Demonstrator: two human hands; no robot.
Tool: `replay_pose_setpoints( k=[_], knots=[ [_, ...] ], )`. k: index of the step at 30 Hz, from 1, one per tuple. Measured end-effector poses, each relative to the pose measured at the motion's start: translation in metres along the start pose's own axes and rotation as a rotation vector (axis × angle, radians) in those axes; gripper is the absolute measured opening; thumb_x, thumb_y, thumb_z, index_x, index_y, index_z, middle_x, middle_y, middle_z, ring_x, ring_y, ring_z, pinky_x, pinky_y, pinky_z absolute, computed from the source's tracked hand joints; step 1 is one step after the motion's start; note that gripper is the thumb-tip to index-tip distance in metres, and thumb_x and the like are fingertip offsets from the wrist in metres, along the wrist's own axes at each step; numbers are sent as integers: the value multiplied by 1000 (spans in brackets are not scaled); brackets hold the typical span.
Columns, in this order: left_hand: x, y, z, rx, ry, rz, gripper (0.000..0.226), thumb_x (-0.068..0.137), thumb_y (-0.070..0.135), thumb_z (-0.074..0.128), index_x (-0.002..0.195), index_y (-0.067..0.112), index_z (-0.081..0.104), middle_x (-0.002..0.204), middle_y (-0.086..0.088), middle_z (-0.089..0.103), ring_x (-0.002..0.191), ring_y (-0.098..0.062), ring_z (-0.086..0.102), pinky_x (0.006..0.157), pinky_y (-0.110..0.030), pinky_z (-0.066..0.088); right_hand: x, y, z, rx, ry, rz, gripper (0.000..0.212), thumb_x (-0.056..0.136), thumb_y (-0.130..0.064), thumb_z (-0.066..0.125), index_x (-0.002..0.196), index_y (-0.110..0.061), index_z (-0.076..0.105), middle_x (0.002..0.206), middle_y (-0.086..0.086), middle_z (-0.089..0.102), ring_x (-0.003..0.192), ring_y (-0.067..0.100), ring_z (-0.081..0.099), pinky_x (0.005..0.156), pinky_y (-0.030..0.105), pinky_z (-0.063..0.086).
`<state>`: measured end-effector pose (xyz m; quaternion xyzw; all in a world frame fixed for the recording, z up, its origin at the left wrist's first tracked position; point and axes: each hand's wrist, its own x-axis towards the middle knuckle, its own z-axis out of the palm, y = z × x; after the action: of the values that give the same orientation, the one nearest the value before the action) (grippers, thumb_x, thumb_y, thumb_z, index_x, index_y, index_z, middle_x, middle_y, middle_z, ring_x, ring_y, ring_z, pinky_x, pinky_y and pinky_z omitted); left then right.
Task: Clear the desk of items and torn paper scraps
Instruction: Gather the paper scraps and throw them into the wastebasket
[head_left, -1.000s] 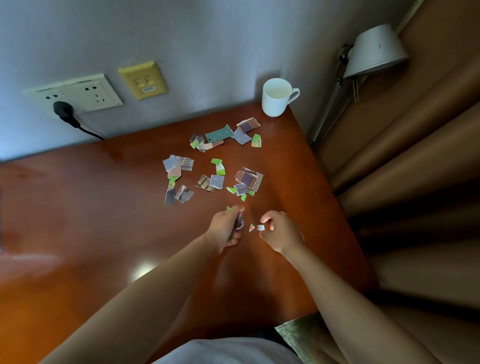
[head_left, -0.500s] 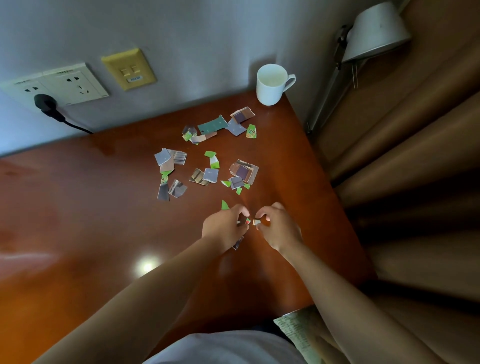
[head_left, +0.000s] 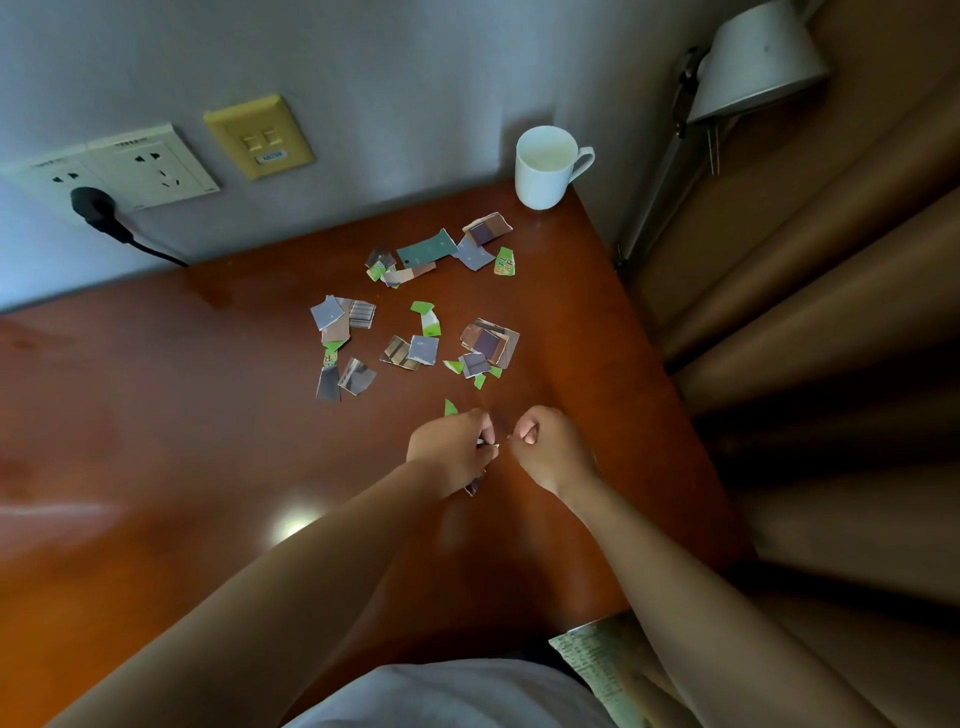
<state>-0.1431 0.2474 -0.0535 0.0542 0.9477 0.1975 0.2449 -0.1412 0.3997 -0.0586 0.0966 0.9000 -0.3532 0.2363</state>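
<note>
Several torn paper scraps (head_left: 423, 312) lie scattered on the brown wooden desk (head_left: 182, 415), between the wall and my hands. My left hand (head_left: 451, 453) grips a bunch of collected scraps; a dark one (head_left: 474, 487) sticks out below the fist and small bits (head_left: 491, 445) show at its fingertips. A green scrap (head_left: 450, 407) lies just beyond its knuckles. My right hand (head_left: 551, 448) hovers close to the right of it, fingers curled, thumb and forefinger together, with no scrap visible in it. A white mug (head_left: 545, 171) stands at the desk's far right corner.
A white lamp (head_left: 756, 62) on a metal arm hangs past the desk's right edge, by brown curtains (head_left: 805, 322). Wall sockets (head_left: 130, 166) with a black plug (head_left: 96, 208) and a yellow switch plate (head_left: 258, 136) sit above the desk. A printed sheet (head_left: 592, 670) lies at my lap.
My right hand brought its small pinched scrap to my left hand, which now holds it with the others. The hands have closed together and the view shifted slightly.
</note>
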Motion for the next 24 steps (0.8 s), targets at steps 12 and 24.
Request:
replay_pose_setpoints(
  k=[12,24],
  knots=[
    [-20,-13,-30,-1730,-385,-381,21,81,19,37,59,20,37,51,4,30,35,-8,20,43,-22,9,-5,-30,-9,1134,-225,293,24,77,7,32,67,-11,43,59,5,45,43,13,33,38,20,20],
    [-24,-27,-39,-1684,-241,-368,43,94,23,45,54,17,32,41,5,28,31,-7,20,36,-20,12,4,-46,2,960,-258,284,36,92,-23,55,61,-18,35,58,-1,34,43,10,29,40,23,15]
  ],
)
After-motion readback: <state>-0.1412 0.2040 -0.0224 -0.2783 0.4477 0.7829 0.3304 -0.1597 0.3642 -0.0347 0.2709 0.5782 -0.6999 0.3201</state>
